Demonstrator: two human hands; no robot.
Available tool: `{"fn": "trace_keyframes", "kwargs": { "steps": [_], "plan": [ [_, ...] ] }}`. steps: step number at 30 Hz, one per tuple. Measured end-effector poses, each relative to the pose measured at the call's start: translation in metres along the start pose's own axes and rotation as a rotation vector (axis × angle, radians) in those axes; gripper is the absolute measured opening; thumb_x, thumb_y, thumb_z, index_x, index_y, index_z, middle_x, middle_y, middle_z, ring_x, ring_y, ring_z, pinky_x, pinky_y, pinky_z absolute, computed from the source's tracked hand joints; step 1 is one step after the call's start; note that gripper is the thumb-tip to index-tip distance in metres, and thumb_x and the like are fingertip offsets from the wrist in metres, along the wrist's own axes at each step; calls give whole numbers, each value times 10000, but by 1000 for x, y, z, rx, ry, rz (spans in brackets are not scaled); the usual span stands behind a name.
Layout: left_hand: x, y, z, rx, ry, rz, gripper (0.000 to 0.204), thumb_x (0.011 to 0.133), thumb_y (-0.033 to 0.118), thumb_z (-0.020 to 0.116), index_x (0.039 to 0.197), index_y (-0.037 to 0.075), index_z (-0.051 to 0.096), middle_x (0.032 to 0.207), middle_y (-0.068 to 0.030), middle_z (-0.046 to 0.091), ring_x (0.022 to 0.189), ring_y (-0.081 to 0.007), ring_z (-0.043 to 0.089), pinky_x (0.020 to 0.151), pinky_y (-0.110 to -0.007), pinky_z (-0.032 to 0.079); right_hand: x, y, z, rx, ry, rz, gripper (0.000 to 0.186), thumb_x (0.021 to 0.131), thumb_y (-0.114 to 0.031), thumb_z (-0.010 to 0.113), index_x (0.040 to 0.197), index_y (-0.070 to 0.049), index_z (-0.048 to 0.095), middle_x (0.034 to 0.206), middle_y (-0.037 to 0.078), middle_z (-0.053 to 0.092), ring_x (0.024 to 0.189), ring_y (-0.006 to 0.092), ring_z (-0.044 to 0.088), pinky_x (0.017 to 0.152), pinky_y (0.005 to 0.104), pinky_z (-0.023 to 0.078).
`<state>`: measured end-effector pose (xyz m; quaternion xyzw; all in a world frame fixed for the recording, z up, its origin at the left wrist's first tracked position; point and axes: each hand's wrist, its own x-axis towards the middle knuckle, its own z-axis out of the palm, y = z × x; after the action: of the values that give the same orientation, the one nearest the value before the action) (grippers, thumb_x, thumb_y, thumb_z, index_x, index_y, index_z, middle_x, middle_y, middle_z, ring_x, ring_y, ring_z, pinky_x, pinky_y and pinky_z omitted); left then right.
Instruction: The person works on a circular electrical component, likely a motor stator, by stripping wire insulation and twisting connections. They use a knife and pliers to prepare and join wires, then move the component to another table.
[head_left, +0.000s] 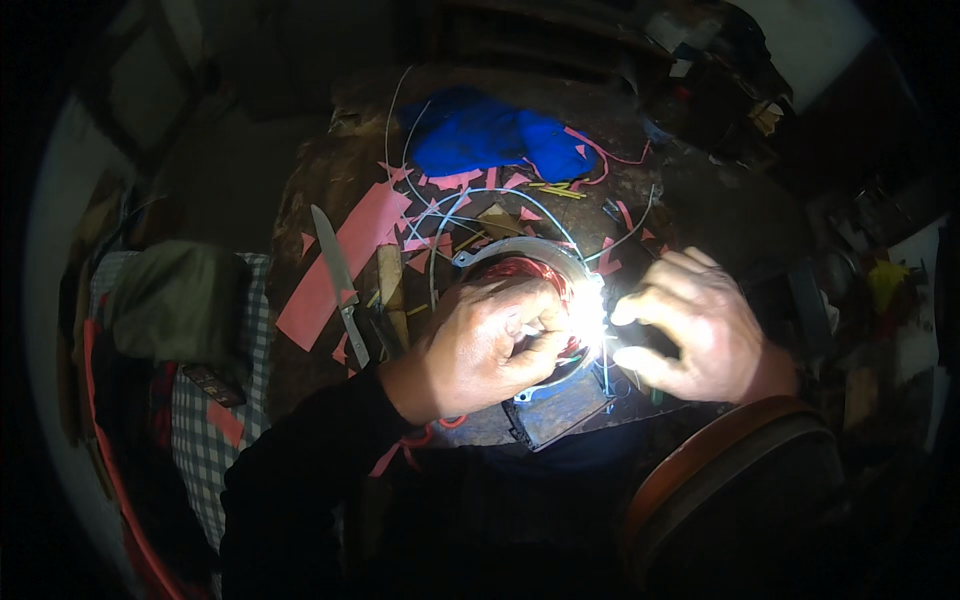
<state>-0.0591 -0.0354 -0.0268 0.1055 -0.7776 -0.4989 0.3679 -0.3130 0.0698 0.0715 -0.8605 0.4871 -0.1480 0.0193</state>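
Observation:
A round metal motor stator (515,245) with red wire windings (520,266) lies on the work table in front of me. Over its opening is my left hand (485,335), thumb and forefinger pinched together at the windings; what they pinch I cannot make out. To the right of the stator my right hand (695,325) is held with thumb and fingers apart, and no object shows between them. A strong glare at the stator's right side hides the detail between the hands. A flat dark block (565,408) sits at the stator's near edge.
Left of the stator lie a knife (335,262), a pink sheet (360,235) and a wooden strip (392,290). Pale thin tubes (540,205), pink scraps and a blue cloth (475,135) are farther back. A dark round object with an orange rim (720,440) is lower right.

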Motion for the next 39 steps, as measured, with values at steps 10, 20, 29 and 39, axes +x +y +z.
{"fn": "trace_keyframes", "kwargs": {
  "steps": [10,20,29,39],
  "plan": [
    [-3,-1,1,62,14,15,135,915,-66,766,965,45,708,813,-11,664,682,-91,574,614,-285,472,17,-1,0,-3,-15,-178,193,807,-192,844,829,-81,688,865,57,615,808,253,628,728,423,468],
    [-2,-2,1,21,3,26,140,919,-80,747,969,37,687,834,-19,698,712,-88,632,640,-279,513,28,-5,11,-7,-49,-181,200,808,-229,860,874,-118,707,897,49,591,896,248,603,821,408,472],
    [0,-6,4,8,11,41,136,912,-88,739,967,24,686,854,-38,714,764,-111,675,717,-294,563,25,-7,1,-201,39,-242,139,778,-185,816,863,-134,720,869,14,577,842,199,584,779,381,470],
    [-1,-4,2,-16,-5,18,127,921,-75,748,972,28,693,895,-50,743,803,-125,710,753,-301,588,37,-9,9,-144,3,-237,194,764,-245,850,847,-128,719,881,18,593,874,213,591,818,392,479]
  ]
}}
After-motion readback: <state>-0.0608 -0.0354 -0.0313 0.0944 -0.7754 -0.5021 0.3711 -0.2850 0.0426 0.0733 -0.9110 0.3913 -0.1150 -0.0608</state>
